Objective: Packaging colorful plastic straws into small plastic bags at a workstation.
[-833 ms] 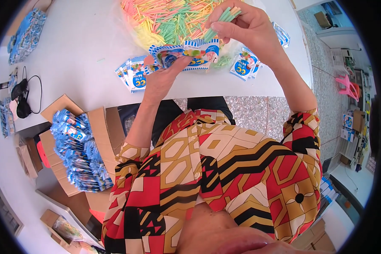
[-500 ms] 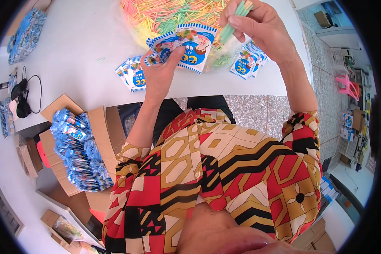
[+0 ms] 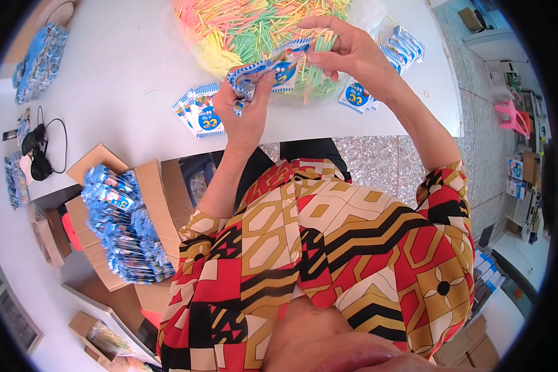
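Observation:
My left hand is closed on a few blue-and-white printed packets, fanned out above the table. In my right hand is a small bundle of thin green and yellowish sticks, pinched between thumb and fingers. The bundle's lower end is at the edge of the front packet; whether it is inside I cannot tell. Behind both hands lies a large heap of pink, orange, yellow and green sticks on clear plastic. Flat printed packets lie left of my left hand, and more packets lie beneath my right wrist.
An open cardboard box full of blue packets stands left of my lap. The white table also bears packets at far left, a black corded object, and packets at right. A pink stool stands farther right.
My right hand has come down and left, bringing the stick bundle to the packets in my left hand. The front packet has tilted, and packets at the right are now uncovered.

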The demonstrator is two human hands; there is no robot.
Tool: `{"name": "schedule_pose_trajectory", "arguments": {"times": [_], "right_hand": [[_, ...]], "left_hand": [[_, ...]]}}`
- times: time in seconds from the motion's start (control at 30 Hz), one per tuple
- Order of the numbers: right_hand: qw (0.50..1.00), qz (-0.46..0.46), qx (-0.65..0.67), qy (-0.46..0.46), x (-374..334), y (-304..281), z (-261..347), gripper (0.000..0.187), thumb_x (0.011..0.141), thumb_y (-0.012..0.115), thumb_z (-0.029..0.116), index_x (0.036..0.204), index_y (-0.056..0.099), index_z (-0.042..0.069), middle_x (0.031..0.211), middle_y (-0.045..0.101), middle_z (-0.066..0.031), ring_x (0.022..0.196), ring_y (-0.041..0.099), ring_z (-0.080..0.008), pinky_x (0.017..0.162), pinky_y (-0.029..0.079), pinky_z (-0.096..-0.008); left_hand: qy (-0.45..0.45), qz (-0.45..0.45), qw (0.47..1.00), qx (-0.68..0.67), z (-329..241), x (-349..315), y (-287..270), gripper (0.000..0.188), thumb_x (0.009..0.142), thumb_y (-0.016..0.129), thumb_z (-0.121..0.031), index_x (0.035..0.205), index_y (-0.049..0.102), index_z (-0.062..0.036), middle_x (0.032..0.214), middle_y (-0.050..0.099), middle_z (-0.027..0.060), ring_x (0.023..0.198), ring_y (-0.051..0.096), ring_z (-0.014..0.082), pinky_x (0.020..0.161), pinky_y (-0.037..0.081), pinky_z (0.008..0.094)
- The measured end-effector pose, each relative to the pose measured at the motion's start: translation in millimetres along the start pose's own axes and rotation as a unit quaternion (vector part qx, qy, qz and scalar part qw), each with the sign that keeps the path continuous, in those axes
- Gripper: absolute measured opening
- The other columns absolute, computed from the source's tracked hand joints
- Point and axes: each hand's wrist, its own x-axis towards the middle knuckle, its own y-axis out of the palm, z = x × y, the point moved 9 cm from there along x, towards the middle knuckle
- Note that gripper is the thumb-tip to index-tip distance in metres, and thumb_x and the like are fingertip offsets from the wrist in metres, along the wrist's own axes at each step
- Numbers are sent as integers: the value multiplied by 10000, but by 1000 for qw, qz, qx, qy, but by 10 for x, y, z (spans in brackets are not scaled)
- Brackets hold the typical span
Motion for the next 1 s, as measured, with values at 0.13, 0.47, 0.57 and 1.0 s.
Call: {"name": "schedule_pose_trajectory", "arguments": {"times": [0.13,0.47,0.57,1.0], "right_hand": [[1000,24,11,2,31,24,-73,297,854,662,195,1129,605,96,677,574,16,579,496,-42,538,388,-197],[997,56,-48,-33,65,45,-48,207,830,677,182,1009,612,99,670,594,12,536,500,-44,480,380,-192],[995,72,-59,-25,64,78,-20,194,828,670,175,1000,614,105,645,577,17,518,496,-48,471,378,-197],[985,71,-154,-39,34,90,118,211,819,691,206,991,624,104,582,525,13,493,471,-49,444,341,-210]], "left_hand": [[-25,7,999,30,48,-14,9,177,803,740,-120,894,633,-12,813,636,5,718,539,40,641,438,197],[-186,117,961,-169,93,-72,257,244,788,732,-79,986,606,-13,930,649,39,812,598,76,716,489,230],[-176,124,966,-141,148,-57,215,288,769,756,-101,1001,608,-17,918,653,29,771,583,60,664,471,214],[-158,99,980,-69,120,-35,125,133,791,744,-97,874,659,-37,793,635,2,676,528,51,601,420,207]]}}
